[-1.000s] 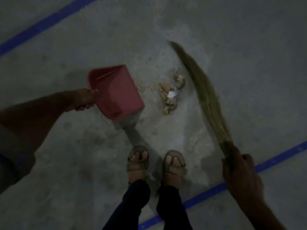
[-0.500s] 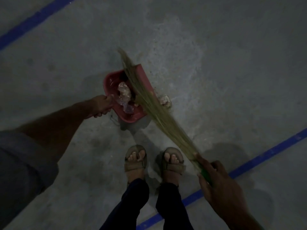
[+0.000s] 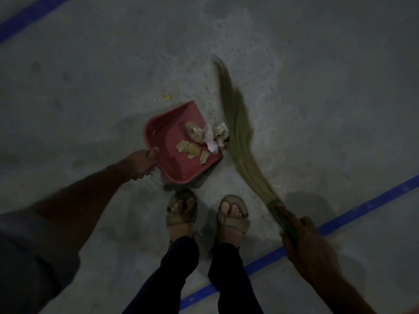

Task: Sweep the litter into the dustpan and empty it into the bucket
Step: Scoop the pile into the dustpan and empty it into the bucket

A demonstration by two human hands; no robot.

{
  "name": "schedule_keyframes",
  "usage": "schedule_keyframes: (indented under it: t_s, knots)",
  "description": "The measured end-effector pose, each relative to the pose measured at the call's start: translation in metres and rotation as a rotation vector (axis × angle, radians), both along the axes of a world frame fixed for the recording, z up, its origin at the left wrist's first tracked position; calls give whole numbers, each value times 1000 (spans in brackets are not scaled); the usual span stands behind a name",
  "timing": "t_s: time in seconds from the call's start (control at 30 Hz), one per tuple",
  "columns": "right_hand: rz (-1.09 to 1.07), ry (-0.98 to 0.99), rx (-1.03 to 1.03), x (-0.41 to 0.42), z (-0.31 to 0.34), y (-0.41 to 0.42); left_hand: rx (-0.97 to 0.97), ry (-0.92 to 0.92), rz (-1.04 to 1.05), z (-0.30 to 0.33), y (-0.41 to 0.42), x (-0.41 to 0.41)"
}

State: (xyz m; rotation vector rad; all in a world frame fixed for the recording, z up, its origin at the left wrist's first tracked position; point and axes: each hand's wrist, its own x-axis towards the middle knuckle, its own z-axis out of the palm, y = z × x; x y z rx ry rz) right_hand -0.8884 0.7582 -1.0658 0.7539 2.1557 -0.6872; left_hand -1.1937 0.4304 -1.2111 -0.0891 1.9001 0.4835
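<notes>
While the left hand [image 3: 141, 164] grips the red dustpan [image 3: 167, 141] holding most of the litter [image 3: 195, 143], the right hand [image 3: 303, 243] clasps the broom [image 3: 240, 132]. Sandalled feet [image 3: 181, 214] stand between both hands; a yellow scrap [image 3: 166, 97] lies beyond the pan.

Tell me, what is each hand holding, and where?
Left hand grips the red dustpan by its handle; right hand grips the broom at its bound end.

The left hand [image 3: 141, 164] grips the red dustpan [image 3: 167, 141] holding litter [image 3: 195, 143]; the right hand [image 3: 303, 243] holds the broom [image 3: 240, 132] just beside its lip.
</notes>
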Motion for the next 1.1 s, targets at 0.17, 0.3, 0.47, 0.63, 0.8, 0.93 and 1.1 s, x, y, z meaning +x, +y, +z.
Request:
schedule_keyframes:
  t_s: [0.17, 0.3, 0.47, 0.63, 0.8, 0.93, 1.1]
  knots:
    - [33, 68, -80, 3, 6, -15, 94, -25, 128, -8, 26, 26]
    - [10, 166, -17, 23, 23, -15, 124, -52, 345, 1, 8, 50]
    - [-58, 162, 73, 21, 32, -6, 54, -15, 540, 5, -30, 70]
    - [5, 193, 130, -23, 15, -8, 2, 64, 708, 3, -66, 78]
    - [187, 245, 215, -102, -22, -16, -27, 62, 755, 2, -85, 61]
    - [431, 172, 195, -153, -48, -11, -30, 12, 693, 0, -93, 37]
    - [564, 132, 40, -142, -21, -11, 29, 10, 659, 13, -81, 21]
